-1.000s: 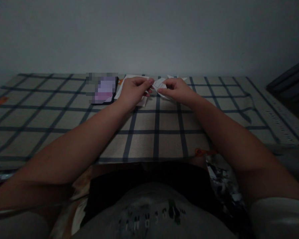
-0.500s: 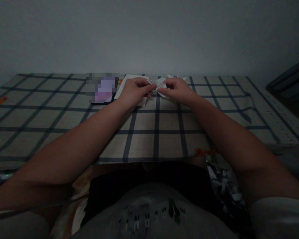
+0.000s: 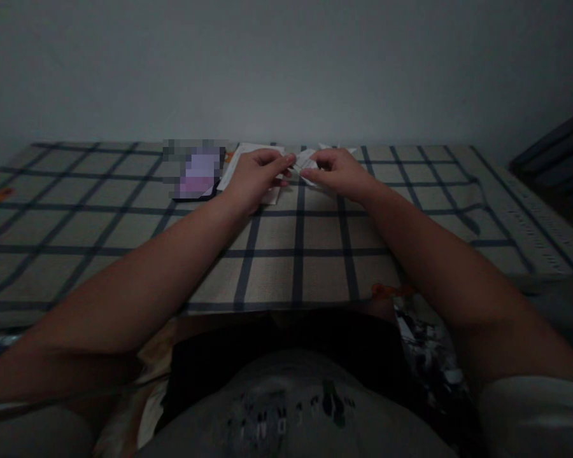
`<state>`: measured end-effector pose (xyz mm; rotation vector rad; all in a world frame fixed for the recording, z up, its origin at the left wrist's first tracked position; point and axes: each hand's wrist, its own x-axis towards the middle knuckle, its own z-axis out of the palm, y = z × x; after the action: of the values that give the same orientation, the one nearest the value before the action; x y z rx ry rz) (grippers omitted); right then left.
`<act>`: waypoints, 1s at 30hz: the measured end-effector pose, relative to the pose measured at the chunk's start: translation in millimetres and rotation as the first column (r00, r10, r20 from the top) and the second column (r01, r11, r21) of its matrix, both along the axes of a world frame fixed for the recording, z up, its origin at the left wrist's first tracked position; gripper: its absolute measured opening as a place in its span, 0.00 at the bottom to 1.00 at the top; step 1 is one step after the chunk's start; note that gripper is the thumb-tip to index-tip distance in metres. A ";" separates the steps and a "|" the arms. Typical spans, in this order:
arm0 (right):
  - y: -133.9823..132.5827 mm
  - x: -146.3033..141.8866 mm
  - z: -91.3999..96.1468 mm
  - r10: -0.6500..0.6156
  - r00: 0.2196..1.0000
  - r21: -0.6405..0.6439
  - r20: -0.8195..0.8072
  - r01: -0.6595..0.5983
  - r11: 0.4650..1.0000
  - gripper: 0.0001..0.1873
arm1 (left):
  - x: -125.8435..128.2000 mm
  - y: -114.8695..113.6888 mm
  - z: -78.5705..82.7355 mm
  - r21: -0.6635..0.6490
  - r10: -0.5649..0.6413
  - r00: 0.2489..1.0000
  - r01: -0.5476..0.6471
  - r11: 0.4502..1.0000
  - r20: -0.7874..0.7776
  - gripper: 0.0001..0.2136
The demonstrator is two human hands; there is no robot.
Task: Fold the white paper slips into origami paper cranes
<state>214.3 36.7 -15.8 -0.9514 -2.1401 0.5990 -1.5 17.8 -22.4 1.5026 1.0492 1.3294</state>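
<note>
Both my hands meet at the far side of a table under a checked cloth (image 3: 296, 254). My left hand (image 3: 255, 175) is closed, pinching the left end of a small folded white paper piece (image 3: 305, 162). My right hand (image 3: 341, 172) pinches the same piece from the right with thumb and fingers. The paper is held just above the cloth between the two hands. Beneath my left hand lies a flat white sheet (image 3: 236, 166), partly hidden by it.
A phone (image 3: 195, 173) with a lit, blurred screen lies left of my left hand near the wall. More white paper (image 3: 344, 151) shows behind my right hand. A dark object (image 3: 554, 159) stands at the far right. A crumpled printed bag (image 3: 424, 343) lies by my right elbow.
The hands stay almost in place. My left fingertips have shifted slightly on the paper piece, working it against my right hand's pinch.
</note>
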 end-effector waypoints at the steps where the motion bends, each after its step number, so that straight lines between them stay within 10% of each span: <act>1: 0.4 0.3 -0.6 -0.001 1.000 -0.007 -0.004 0.001 1.000 0.12 | -0.9 0.3 1.2 0.019 0.008 1.000 -0.008 1.000 -0.018 0.15; 13: -0.8 5.3 2.5 -0.027 0.999 -0.022 -0.026 0.027 0.999 0.12 | -2.6 2.8 7.4 0.143 0.019 0.993 -0.002 0.990 -0.114 0.03; 30: 5.9 2.6 -7.7 -0.013 0.997 -0.050 -0.080 0.009 0.999 0.13 | -8.3 12.0 -0.7 0.197 0.033 0.988 -0.002 0.980 -0.152 0.14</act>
<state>216.9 42.6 -23.5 -0.9497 -2.0558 0.6767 -9.8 29.8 -23.1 1.7705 1.0538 1.3789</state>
